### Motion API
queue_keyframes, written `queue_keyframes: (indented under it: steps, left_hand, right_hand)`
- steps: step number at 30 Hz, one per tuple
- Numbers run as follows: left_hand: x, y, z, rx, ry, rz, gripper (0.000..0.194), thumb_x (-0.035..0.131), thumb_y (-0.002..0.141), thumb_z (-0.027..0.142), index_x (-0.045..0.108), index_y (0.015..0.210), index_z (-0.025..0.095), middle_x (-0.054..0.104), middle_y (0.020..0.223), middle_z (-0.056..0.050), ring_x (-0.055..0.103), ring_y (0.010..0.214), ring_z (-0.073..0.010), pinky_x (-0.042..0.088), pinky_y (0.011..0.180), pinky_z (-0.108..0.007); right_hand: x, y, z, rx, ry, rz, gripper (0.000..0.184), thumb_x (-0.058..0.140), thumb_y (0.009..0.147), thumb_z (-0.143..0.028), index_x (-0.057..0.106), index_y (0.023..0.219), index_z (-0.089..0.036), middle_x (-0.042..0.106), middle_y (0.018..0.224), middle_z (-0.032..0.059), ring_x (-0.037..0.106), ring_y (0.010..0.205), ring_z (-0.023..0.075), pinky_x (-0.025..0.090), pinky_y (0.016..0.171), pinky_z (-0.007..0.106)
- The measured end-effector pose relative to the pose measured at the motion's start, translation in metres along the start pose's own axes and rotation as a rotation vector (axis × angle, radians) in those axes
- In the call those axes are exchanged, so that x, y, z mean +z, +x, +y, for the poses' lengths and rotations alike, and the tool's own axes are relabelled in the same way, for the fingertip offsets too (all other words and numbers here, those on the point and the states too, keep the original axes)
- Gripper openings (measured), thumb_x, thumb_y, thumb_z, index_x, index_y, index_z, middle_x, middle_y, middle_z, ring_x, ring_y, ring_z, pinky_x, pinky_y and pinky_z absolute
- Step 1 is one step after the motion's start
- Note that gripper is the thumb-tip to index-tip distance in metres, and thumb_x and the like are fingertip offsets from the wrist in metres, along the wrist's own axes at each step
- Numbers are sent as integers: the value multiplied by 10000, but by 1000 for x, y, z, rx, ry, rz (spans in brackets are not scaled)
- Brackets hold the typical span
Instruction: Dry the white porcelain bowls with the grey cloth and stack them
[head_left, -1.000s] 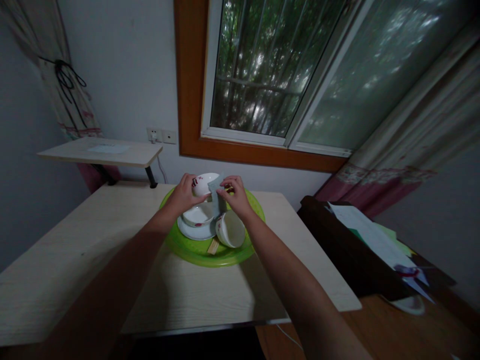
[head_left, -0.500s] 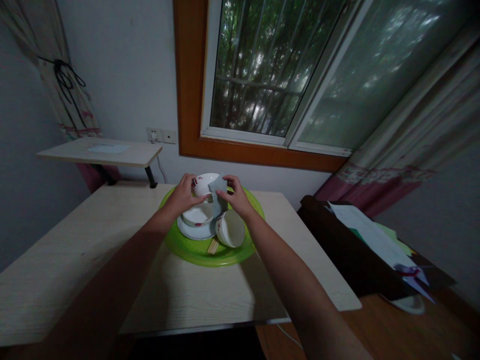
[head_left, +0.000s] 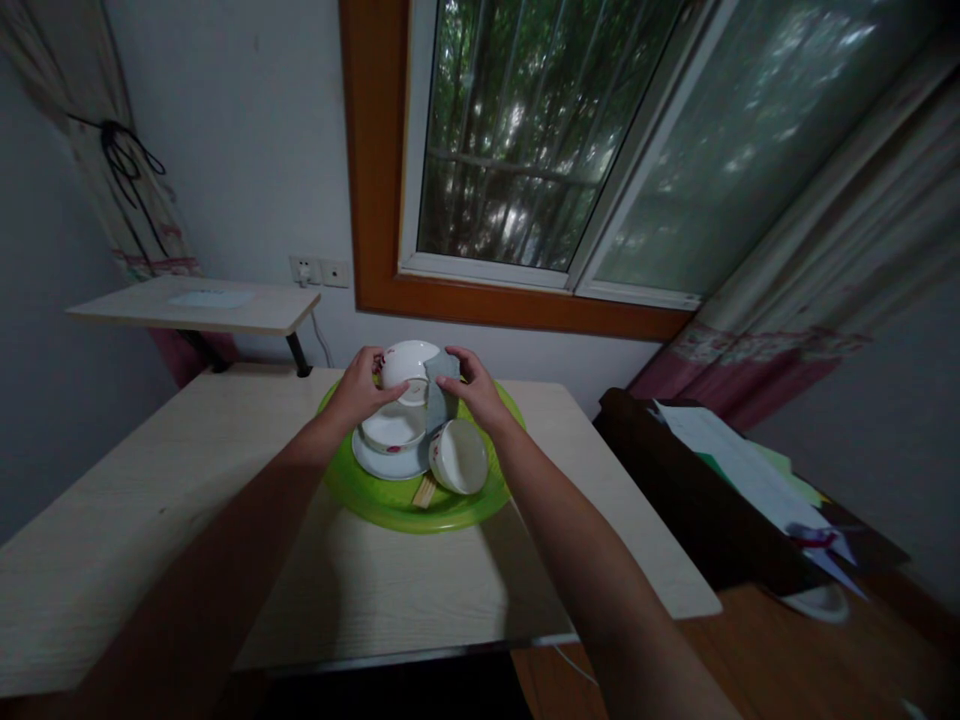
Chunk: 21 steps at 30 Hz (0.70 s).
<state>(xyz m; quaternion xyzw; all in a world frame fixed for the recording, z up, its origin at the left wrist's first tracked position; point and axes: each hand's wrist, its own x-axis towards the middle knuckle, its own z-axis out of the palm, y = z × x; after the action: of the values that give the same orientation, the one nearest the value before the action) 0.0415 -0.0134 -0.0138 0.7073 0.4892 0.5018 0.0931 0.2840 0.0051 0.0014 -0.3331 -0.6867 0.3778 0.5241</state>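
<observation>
My left hand [head_left: 363, 388] grips the left side of a white bowl [head_left: 409, 362] with red decoration, tilted so its underside faces me. My right hand [head_left: 475, 388] pinches a grey-blue cloth [head_left: 441, 388] against the bowl's right side; the cloth hangs down below. Beneath them, another white bowl [head_left: 393, 428] rests on a white plate [head_left: 390, 465]. To the right a third bowl [head_left: 459, 458] lies tipped on its side. Light wooden sticks [head_left: 424, 491], possibly chopsticks, lie in front of it. All of these sit in or above a round green tray [head_left: 427, 522].
The tray stands on a pale wooden table [head_left: 247, 480]. A small raised shelf [head_left: 195, 305] with a paper on it is at the back left. Right of the table, papers [head_left: 739, 470] lie on a dark brown piece of furniture [head_left: 652, 480]. A window is behind.
The held bowl has turned so that its foot ring shows more. The cloth has shifted to the bowl's right side, with my right hand on it. The view has moved slightly.
</observation>
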Motion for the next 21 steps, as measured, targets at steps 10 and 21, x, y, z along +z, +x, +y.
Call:
queue_keyframes:
  steps: [10, 21]
  left_hand:
    - [-3, -3, 9, 153, 171, -66, 618, 808, 694, 439, 481, 1179, 237, 557, 1122, -68, 595, 1055, -264, 515, 903, -404]
    - [-1, -1, 5, 50, 43, 21, 604, 805, 702, 459, 502, 1167, 220, 592, 1142, -78, 618, 1015, -240, 534, 887, -397]
  right_hand:
    - [9, -4, 2, 27, -88, -9, 771, 854, 652, -465, 497, 1310, -281, 580, 1185, 57, 582, 1079, 228, 501, 943, 386]
    - [4, -1, -7, 36, 67, 11, 841, 836, 672, -480, 467, 1400, -278, 626, 1192, 59, 607, 1048, 233, 527, 932, 386]
